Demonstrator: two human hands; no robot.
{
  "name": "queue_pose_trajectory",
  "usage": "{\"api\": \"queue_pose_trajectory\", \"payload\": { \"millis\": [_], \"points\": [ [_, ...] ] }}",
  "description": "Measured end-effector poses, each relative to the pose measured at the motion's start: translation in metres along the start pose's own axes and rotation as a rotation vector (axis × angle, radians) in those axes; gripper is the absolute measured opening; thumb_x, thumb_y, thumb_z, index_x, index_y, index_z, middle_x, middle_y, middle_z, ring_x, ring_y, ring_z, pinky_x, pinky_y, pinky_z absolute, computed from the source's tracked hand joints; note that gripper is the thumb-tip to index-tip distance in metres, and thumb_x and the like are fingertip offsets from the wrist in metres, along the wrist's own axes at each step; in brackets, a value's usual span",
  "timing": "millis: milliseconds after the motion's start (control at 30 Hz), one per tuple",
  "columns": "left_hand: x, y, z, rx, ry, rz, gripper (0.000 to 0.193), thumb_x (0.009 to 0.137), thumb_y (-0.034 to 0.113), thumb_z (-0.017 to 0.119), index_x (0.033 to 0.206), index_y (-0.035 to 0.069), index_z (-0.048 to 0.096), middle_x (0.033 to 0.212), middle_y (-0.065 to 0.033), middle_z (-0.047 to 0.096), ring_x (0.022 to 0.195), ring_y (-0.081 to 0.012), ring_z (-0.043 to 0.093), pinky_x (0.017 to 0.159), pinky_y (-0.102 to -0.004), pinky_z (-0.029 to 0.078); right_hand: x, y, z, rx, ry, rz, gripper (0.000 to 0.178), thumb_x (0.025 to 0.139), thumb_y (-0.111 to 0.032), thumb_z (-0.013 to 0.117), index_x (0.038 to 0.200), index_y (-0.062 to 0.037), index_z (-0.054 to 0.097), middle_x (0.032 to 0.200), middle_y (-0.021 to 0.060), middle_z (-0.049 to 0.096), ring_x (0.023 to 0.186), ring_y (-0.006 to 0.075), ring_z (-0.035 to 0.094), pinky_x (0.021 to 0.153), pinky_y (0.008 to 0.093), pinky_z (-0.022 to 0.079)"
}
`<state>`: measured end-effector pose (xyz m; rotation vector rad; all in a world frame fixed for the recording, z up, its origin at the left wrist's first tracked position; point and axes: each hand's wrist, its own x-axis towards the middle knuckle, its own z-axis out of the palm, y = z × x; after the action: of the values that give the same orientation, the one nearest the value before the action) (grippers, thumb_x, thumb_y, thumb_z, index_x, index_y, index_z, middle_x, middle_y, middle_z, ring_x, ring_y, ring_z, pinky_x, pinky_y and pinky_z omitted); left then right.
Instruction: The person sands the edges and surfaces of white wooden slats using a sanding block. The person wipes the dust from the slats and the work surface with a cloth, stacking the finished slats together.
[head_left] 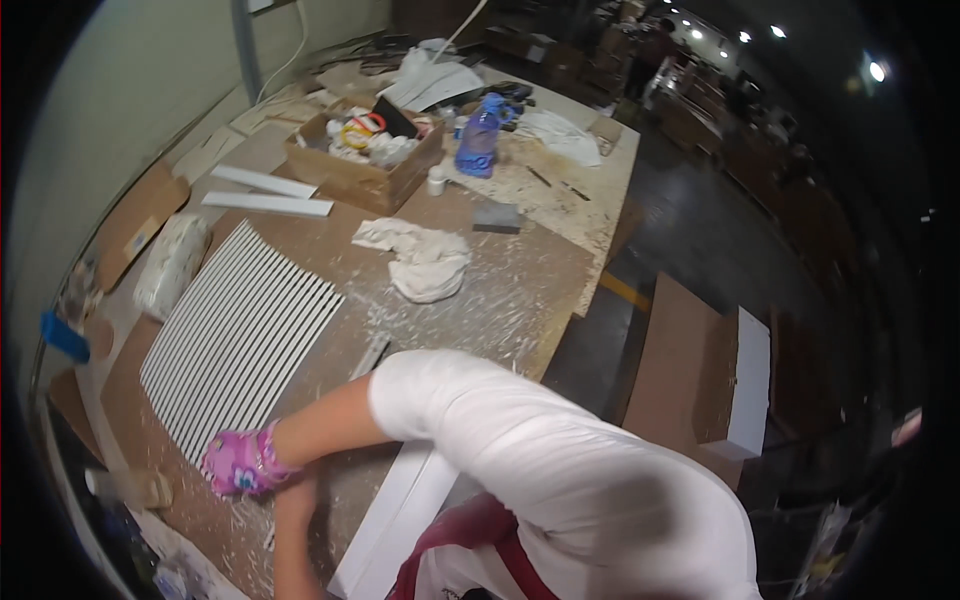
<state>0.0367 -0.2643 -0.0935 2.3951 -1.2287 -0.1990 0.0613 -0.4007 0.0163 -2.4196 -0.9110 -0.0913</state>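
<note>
My right arm, in a white sleeve, reaches across the table to the left. A pink, flower-patterned covering, like a glove, wraps my right hand (240,465), so its fingers do not show clearly. It rests at the near corner of a black-and-white striped panel (240,325), which lies flat on the brown work surface. My left forearm comes up from the lower edge and meets the pink covering; my left hand (294,492) is mostly hidden there. Long white strips (395,515) lie under my right arm, close to my body.
Beyond the panel lie a crumpled white cloth (425,262), a grey block (497,217) and two white strips (265,203). A cardboard box (340,172) of odds and ends and a blue bottle (478,140) stand farther back. A white box (745,385) is off to the right.
</note>
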Motion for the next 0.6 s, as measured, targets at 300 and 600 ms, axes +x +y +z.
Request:
{"api": "queue_pose_trajectory", "payload": {
  "millis": [300,600],
  "points": [
    [0.035,0.050,-0.016,0.066,0.149,0.051,0.049,0.074,0.016,0.070,0.118,0.001,0.055,0.116,-0.0208,0.052,0.107,-0.0380,0.049,0.092,-0.0436,0.041,-0.217,0.073,-0.125,0.190,0.379,0.688,0.044,0.081,-0.034,0.063,0.117,-0.0090,0.060,0.120,0.0110,0.057,0.112,0.0263,0.053,0.097,0.0357,0.041],
    [0.031,0.073,-0.031,0.008,0.149,0.020,0.046,0.076,0.014,0.069,0.118,0.002,0.055,0.112,-0.0151,0.055,0.101,-0.0349,0.051,0.088,-0.0416,0.041,-0.282,0.123,-0.084,0.194,0.360,0.750,0.036,0.086,-0.019,0.055,0.119,-0.0048,0.056,0.107,0.0163,0.060,0.097,0.0266,0.058,0.085,0.0356,0.046]
  ]
}}
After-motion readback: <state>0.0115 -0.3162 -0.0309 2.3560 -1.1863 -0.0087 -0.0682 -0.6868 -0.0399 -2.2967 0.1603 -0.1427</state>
